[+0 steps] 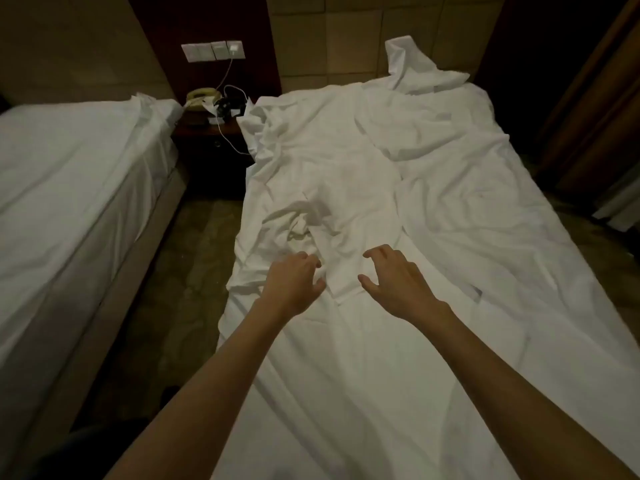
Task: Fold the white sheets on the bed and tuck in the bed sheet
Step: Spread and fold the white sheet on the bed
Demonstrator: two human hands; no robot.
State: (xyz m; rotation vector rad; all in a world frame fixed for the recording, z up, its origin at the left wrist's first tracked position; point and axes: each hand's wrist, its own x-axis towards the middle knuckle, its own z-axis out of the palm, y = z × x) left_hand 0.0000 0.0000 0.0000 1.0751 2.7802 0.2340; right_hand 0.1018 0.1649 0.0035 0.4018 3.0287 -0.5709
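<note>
A rumpled loose white sheet (332, 188) lies along the left half of the bed, with a bunched knot near its middle. A second loose white sheet (426, 123) is heaped at the head end, one corner standing up against the headboard. Beneath them the bed sheet (381, 375) covers the mattress. My left hand (294, 285) hovers at the near end of the rumpled sheet, fingers loosely curled and holding nothing. My right hand (394, 282) is beside it, fingers spread and bent over the sheet's near edge, gripping nothing.
A second bed (69, 174) with white linen stands to the left across a narrow floor aisle (180, 271). A dark nightstand (211, 133) between the beds carries a telephone and cables. A padded headboard (346, 39) is behind, and curtains (595, 116) hang at right.
</note>
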